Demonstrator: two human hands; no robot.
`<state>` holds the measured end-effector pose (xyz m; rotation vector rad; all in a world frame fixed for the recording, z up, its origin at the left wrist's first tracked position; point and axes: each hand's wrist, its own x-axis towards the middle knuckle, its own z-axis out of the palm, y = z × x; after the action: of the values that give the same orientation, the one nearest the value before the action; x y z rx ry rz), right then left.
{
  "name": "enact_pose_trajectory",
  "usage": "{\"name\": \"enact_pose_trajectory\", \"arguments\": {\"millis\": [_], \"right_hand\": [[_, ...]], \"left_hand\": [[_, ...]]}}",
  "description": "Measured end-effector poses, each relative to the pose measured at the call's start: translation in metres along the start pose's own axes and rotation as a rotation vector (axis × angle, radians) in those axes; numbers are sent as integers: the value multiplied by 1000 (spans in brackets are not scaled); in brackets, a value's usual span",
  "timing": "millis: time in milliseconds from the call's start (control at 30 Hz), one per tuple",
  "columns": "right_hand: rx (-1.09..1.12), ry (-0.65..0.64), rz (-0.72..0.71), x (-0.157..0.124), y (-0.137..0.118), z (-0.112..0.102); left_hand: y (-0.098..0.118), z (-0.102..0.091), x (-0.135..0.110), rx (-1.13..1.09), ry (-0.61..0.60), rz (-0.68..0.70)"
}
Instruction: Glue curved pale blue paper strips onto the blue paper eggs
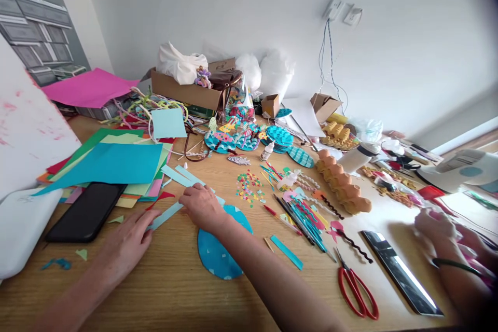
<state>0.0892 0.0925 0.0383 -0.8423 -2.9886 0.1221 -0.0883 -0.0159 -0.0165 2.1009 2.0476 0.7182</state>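
Observation:
A light blue paper strip stretches between my two hands just above the table. The fingers of my left hand are closed on its lower end. My right hand has its fingertips pinched at the strip's upper end, though the fingers partly hide the grip. Behind the right hand lie more pale blue strips. Under my right forearm is a blue paper disc dotted with small pale pieces; the arm covers part of it.
Coloured paper sheets and a black phone are on the left. Confetti, pens, red-handled scissors and an egg carton lie to the right. Another person's hands work at the far right.

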Motion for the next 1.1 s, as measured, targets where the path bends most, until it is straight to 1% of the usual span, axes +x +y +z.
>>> {"name": "enact_pose_trajectory", "arguments": {"millis": [100, 233, 300, 400, 500, 567, 633, 733, 800, 867, 900, 1000, 1100], "right_hand": [[-7, -54, 1, 10, 0, 2], [3, -149, 6, 27, 2, -3], [2, -199, -5, 35, 1, -5], [11, -246, -20, 41, -1, -10], [41, -246, -18, 36, -1, -20], [82, -246, -19, 25, 3, -31], [156, -238, -19, 9, 11, -45], [383, -167, 64, -21, 28, -65], [506, -141, 112, -42, 41, -72], [604, -124, 154, -61, 52, -75], [662, -120, 169, -70, 56, -74], [907, -120, 201, -92, 67, -68], [1132, -86, 203, -110, 73, -60]], "left_hand": [[-7, 1, -5, -5, 30, 15], [-8, -1, -5, 40, -63, 14], [-6, -1, -3, 63, -90, 11], [-4, -1, -1, 69, -76, -11], [-2, -4, 2, 22, -43, -37], [-1, -9, 4, -70, -39, -77], [3, -16, 6, -195, -64, -160], [14, -26, 11, -403, -112, -296], [25, -31, 14, -594, -159, -338], [38, -33, 16, -786, -185, -363], [45, -32, 16, -857, -176, -370], [64, -27, 19, -979, -123, -367], [80, -24, 22, -1067, -120, -361]]}}
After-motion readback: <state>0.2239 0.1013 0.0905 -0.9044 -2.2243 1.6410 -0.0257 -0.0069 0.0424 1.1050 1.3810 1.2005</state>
